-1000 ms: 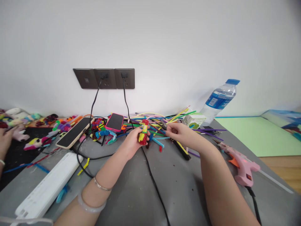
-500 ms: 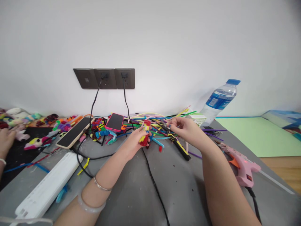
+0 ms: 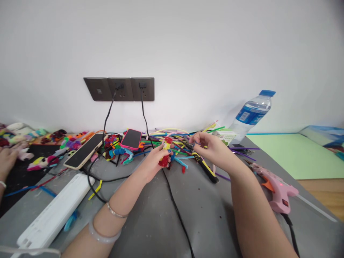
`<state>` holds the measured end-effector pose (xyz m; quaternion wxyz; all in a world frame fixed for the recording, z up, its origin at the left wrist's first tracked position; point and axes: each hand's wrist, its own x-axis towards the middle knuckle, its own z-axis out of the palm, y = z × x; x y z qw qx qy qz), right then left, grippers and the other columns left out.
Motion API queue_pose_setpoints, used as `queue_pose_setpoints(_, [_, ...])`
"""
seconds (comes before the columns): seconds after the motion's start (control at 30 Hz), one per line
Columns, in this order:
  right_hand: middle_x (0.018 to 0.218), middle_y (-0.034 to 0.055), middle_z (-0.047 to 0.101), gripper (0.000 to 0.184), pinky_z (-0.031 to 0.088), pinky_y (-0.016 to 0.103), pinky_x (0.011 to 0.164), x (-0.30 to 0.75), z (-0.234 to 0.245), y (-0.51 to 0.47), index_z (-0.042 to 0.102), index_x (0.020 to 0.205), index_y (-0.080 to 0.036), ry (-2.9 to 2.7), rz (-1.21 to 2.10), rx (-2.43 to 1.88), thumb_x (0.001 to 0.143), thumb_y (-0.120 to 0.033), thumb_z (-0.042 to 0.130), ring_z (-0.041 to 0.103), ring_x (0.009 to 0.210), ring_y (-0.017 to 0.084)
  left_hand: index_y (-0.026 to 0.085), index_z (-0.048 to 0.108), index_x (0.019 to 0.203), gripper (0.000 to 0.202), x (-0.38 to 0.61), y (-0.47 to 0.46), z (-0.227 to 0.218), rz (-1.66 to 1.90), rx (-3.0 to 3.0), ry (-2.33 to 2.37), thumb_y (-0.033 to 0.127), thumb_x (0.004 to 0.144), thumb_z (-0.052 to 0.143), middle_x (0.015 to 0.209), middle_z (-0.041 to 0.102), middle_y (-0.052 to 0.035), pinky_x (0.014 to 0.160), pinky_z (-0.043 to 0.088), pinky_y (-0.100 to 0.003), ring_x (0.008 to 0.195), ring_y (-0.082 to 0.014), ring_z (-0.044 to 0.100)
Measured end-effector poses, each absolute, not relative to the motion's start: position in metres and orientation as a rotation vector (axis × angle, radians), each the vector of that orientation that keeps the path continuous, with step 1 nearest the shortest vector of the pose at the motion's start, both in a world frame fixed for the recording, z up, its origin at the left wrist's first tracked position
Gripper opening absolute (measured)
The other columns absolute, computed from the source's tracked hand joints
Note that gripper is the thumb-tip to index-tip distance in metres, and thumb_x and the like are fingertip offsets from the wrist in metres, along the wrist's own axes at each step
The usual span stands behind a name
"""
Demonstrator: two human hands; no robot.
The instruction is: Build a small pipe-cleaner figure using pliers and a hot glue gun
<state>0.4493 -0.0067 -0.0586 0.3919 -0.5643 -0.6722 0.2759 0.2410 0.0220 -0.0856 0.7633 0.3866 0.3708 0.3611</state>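
Observation:
Fingers of my left hand (image 3: 156, 157) are wrapped round a small fuzzy figure (image 3: 163, 162) made of red and yellow pipe cleaner, held upright above the table. To its right, my right hand (image 3: 205, 143) has thumb and forefinger pinched together; anything between them is too small to make out. Just below that hand lie pliers (image 3: 205, 168) with black and yellow handles. Behind both hands spreads a heap of coloured pipe cleaners (image 3: 172, 132). A light blue piece (image 3: 180, 163) and a tiny red scrap (image 3: 183, 170) lie between the hands.
A pink hot glue gun (image 3: 281, 191) with a glowing light lies right, near a leaning water bottle (image 3: 249, 114). Left are a white power strip (image 3: 56, 211), two phones (image 3: 85, 151) and black cables (image 3: 174, 200). Another person's hand (image 3: 7, 161) is far left.
My right hand has shifted very slightly, its fingers still pinched. My left hand and the red and yellow figure stay almost in place, the figure turned a little.

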Motion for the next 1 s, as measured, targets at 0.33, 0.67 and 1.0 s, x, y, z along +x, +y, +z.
queue_pose_setpoints(0.33, [0.085, 0.0017, 0.056, 0.011, 0.042, 0.029, 0.068, 0.448, -0.061, -0.009, 0.054, 0.093, -0.021, -1.911, 0.914, -1.334, 0.083, -0.022, 0.049, 0.053, 0.077, 0.018, 0.015, 0.062, 0.090, 0.030, 0.241, 0.023, -0.092, 0.807, 0.958, 0.804, 0.023, 0.063, 0.074, 0.071, 0.055, 0.0034, 0.052, 0.039, -0.021, 0.057, -0.0071, 0.050])
queue_pose_setpoints(0.67, [0.082, 0.0028, 0.060, 0.020, 0.040, 0.027, 0.061, 0.441, -0.051, -0.012, 0.064, 0.098, -0.017, -2.038, 0.955, -1.338, 0.088, -0.024, 0.049, 0.049, 0.066, 0.014, 0.016, 0.053, 0.074, 0.032, 0.241, 0.023, -0.099, 0.855, 1.126, 0.801, 0.028, 0.060, 0.079, 0.084, 0.064, -0.0017, 0.051, 0.042, -0.023, 0.058, -0.0078, 0.051])
queue_pose_setpoints(1.0, [0.087, 0.0046, 0.071, 0.023, 0.047, 0.028, 0.066, 0.437, -0.055, -0.010, 0.073, 0.100, -0.019, -2.045, 0.987, -1.272, 0.085, -0.024, 0.056, 0.062, 0.076, 0.019, 0.016, 0.055, 0.074, 0.026, 0.241, 0.025, -0.102, 0.923, 1.287, 0.883, 0.027, 0.063, 0.075, 0.074, 0.061, 0.0004, 0.051, 0.039, -0.022, 0.055, -0.0082, 0.049])
